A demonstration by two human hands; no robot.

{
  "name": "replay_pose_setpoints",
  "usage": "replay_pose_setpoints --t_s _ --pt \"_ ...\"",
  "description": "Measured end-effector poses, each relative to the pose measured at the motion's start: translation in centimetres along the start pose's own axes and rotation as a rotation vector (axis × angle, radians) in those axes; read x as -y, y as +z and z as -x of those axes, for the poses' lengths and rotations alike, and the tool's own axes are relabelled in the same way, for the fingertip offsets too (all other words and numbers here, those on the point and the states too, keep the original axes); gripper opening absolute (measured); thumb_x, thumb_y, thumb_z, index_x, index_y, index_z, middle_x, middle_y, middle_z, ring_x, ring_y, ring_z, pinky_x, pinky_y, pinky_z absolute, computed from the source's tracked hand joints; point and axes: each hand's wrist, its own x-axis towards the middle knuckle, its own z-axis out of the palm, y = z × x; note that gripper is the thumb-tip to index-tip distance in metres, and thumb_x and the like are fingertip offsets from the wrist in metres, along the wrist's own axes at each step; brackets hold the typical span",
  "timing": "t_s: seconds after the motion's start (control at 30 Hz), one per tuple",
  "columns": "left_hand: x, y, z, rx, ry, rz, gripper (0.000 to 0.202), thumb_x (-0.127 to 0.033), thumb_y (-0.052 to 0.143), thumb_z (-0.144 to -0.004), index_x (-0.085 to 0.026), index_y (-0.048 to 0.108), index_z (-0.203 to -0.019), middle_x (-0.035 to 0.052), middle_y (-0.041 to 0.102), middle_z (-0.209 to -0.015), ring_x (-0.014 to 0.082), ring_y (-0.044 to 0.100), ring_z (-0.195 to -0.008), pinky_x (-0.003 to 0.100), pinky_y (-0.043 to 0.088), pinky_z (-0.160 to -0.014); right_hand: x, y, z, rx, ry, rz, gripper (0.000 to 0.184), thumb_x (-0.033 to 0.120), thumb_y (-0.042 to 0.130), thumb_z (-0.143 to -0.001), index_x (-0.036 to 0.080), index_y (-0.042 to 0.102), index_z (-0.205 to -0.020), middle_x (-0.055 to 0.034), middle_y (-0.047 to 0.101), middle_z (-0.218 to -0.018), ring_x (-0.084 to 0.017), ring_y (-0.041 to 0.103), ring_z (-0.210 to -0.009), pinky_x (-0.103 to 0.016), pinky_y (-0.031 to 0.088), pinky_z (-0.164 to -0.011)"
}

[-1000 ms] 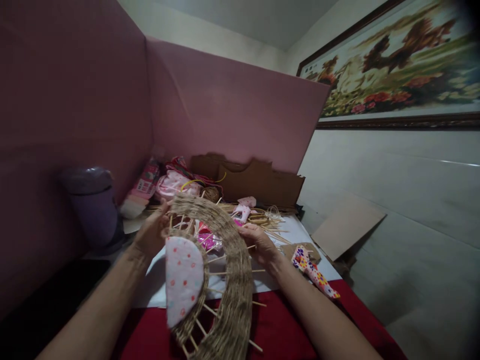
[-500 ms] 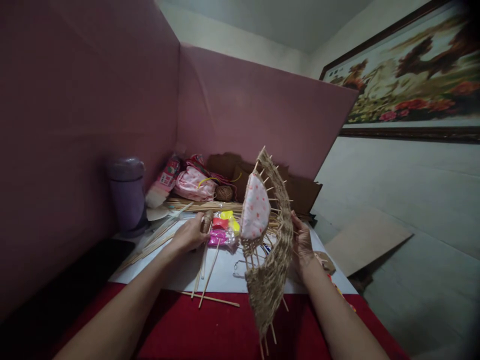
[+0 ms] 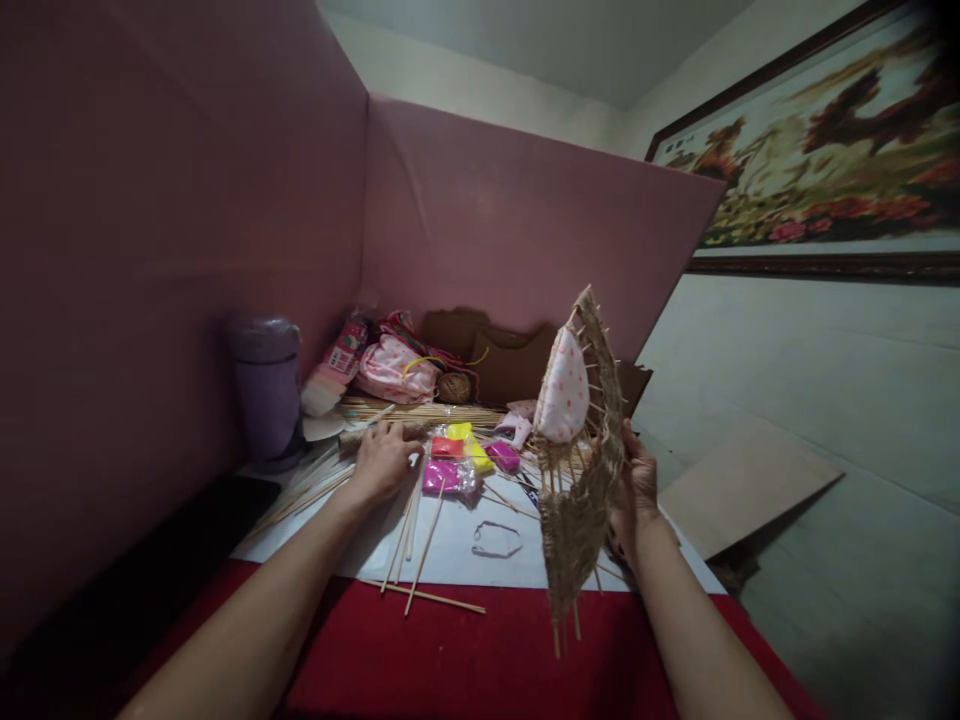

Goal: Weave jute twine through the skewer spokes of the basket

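Observation:
My right hand (image 3: 636,480) grips the outer edge of a half-round woven twine piece (image 3: 581,510) and holds it upright above the table. Thin wooden sticks run through the weave like ribs. A padded white cloth patch (image 3: 564,388) with pink dots sits at its inner side. On the left, my left hand (image 3: 384,465) lies over a roll of brown twine (image 3: 351,442), fingers curled across it; part of the roll is hidden. A thin strand seems to run from near this hand towards the woven piece. Plastic packets, including a magenta packet (image 3: 442,477), lie right of my left hand.
Loose sticks (image 3: 424,548) lie across the white sheet (image 3: 457,565) and red cloth (image 3: 420,660). A purple tumbler (image 3: 266,400) stands at left. Behind are a twine ball (image 3: 453,388), pink fabric (image 3: 397,370) and cardboard (image 3: 510,365). Pink panels (image 3: 525,220) enclose the back and left.
The woven piece has shifted right and turned more edge-on. The twine roll under my left hand has gone from upright to lying sideways. More packets show behind the woven piece.

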Motion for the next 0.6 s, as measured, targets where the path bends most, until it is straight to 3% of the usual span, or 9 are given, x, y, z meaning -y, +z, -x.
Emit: replay_pose_setpoints --t_s 0.1,0.2,0.37,0.5,0.6 --pt "0.15 0.38 -0.23 0.001 0.006 -0.035 0.019 -0.024 0.053 -0.076 -0.024 0.072 -0.080 0.0111 0.057 -0.101 0.0304 0.043 -0.103 0.041 0.031 -0.082 -0.13 0.20 -0.14 -0.035 0.018 -0.056 0.021 0.039 0.062 -0.075 0.020 0.061 -0.065 0.0023 0.061 -0.048 -0.013 0.056 -0.037 -0.025 0.049 -0.039" --pt "0.39 0.43 -0.44 -0.007 0.000 -0.047 0.021 -0.019 0.050 -0.076 -0.022 0.070 -0.079 0.0107 0.057 -0.096 0.0277 0.046 -0.096 0.038 0.033 -0.078 -0.40 0.37 -0.29 -0.066 0.007 -0.097 0.015 0.033 0.061 -0.076 0.020 0.063 -0.070 0.0027 0.064 -0.054 -0.014 0.059 -0.042 -0.028 0.055 -0.052" --pt "0.71 0.47 -0.46 -0.011 -0.004 -0.017 0.030 -0.011 0.046 -0.077 -0.022 0.067 -0.096 0.0072 0.058 -0.094 0.0215 0.050 -0.090 0.033 0.034 -0.075 -0.73 0.22 -0.40 -0.090 -0.018 -0.140 0.009 0.028 0.062 -0.076 0.020 0.063 -0.077 0.0036 0.066 -0.059 -0.014 0.063 -0.051 -0.028 0.056 -0.061" --pt "0.47 0.77 -0.42 0.023 0.036 -0.017 0.036 -0.020 0.054 -0.075 -0.031 0.064 -0.108 0.0056 0.059 -0.107 0.0255 0.046 -0.100 0.038 0.031 -0.083 -0.52 0.04 -0.57 -0.059 -0.057 -0.090 0.010 0.030 0.064 -0.074 0.021 0.062 -0.073 0.0038 0.064 -0.055 -0.014 0.063 -0.052 -0.027 0.055 -0.056" --pt "0.18 1.05 -0.45 0.028 0.027 -0.048 0.026 -0.025 0.053 -0.076 -0.027 0.068 -0.097 0.0089 0.058 -0.107 0.0289 0.043 -0.103 0.043 0.029 -0.084 -0.09 0.19 -0.37 -0.045 -0.092 -0.028 0.015 0.036 0.062 -0.075 0.022 0.063 -0.074 0.0022 0.066 -0.057 -0.017 0.066 -0.059 -0.029 0.055 -0.058"
